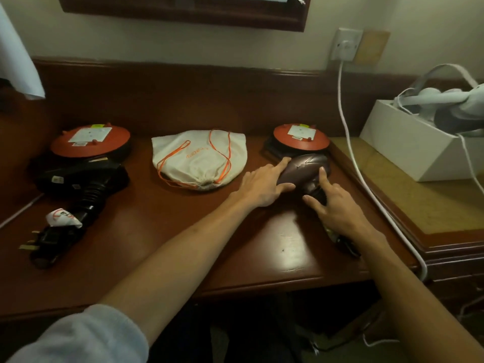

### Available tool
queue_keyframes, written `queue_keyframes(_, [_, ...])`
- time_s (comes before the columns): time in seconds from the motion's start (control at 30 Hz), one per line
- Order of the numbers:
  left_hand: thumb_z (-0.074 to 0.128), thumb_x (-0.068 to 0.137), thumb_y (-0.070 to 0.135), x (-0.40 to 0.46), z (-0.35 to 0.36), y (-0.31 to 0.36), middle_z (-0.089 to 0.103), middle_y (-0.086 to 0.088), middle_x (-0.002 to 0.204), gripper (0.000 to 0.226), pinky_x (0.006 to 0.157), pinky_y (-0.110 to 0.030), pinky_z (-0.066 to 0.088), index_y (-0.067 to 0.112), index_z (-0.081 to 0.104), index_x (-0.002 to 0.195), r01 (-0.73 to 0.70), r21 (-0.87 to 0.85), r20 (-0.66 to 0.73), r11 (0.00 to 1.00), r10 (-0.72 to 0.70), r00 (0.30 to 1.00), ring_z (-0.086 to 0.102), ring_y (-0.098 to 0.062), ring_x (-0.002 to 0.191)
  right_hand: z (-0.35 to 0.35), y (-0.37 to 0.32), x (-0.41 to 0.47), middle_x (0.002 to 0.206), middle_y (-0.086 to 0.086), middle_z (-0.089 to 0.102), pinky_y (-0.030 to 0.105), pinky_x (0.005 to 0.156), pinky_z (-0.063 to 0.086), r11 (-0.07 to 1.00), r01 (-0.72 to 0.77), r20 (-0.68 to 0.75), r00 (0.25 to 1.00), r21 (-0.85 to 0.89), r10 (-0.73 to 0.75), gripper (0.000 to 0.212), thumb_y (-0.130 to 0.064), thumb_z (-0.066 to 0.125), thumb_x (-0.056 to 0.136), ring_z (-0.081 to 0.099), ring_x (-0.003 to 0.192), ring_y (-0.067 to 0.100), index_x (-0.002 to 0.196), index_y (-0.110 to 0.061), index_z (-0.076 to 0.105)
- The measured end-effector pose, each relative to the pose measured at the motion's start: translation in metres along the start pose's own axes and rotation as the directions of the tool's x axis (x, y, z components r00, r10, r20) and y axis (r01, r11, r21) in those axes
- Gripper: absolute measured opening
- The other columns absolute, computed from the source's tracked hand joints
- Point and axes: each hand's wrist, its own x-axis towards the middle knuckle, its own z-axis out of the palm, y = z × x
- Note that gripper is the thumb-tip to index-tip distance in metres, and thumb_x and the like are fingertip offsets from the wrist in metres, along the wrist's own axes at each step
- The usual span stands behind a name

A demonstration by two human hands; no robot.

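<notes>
Hair dryer [305, 167] between, touching left hand [263, 184], right hand [334, 204].

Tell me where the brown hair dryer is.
Head view, right of centre on the desk: the brown hair dryer lies before the right-hand red disc, with the left hand and right hand on it.

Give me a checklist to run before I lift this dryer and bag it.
1. Both hands on the dryer: ok. The left hand and right hand touch it.
2. Firm grip: not ok on the left, where the fingers lie straight along it. Cannot tell on the right, as some fingers are hidden.
3. Bag open: not ok. Its mouth is drawn shut.
4. White cable clear of the dryer: ok. It runs apart, to the right.
5. Dryer's own cord free: cannot tell. The right wrist hides that end.
</notes>
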Motion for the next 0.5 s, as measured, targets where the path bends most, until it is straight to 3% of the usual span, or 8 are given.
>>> queue_keyframes(0.33, [0.047,0.099,0.058,0.052,0.016,0.01,0.046,-0.006,0.152,0.069,0.114,-0.064,0.021,0.041,0.016,0.159,-0.02,0.03,0.064,0.999,0.019,0.998,0.037,-0.033,0.141,0.007,0.006,0.029,0.143,0.019,0.048,0.048,0.096,0.047,0.974,-0.225,-0.031,0.974,-0.029,0.224,0.086,-0.055,0.048,0.099,0.053,0.126,0.035,0.161,-0.029,-0.005])
queue_keyframes(0.43, [0.051,0.097,0.058,0.039,0.012,0.002,0.04,-0.005,0.157,0.074,0.119,-0.06,0.015,0.036,0.017,0.16,-0.051,0.01,0.024,0.999,0.05,0.998,0.031,-0.029,0.146,0.007,0.001,0.025,0.147,0.021,0.042,0.052,0.098,0.046,0.964,-0.258,-0.025,0.966,-0.066,0.256,0.086,-0.058,0.047,0.098,0.048,0.131,0.037,0.16,-0.03,-0.007])
queue_keyframes(0.5, [0.056,0.097,0.053,0.022,0.0,-0.011,0.042,-0.004,0.155,0.068,0.12,-0.054,0.017,0.033,0.031,0.157,-0.051,0.0,-0.073,0.999,0.051,0.996,0.032,-0.027,0.145,0.004,-0.006,0.02,0.151,0.022,0.035,0.055,0.106,0.04,0.953,-0.264,-0.097,0.963,-0.148,0.251,0.088,-0.058,0.052,0.096,0.039,0.138,0.039,0.161,-0.025,0.001])
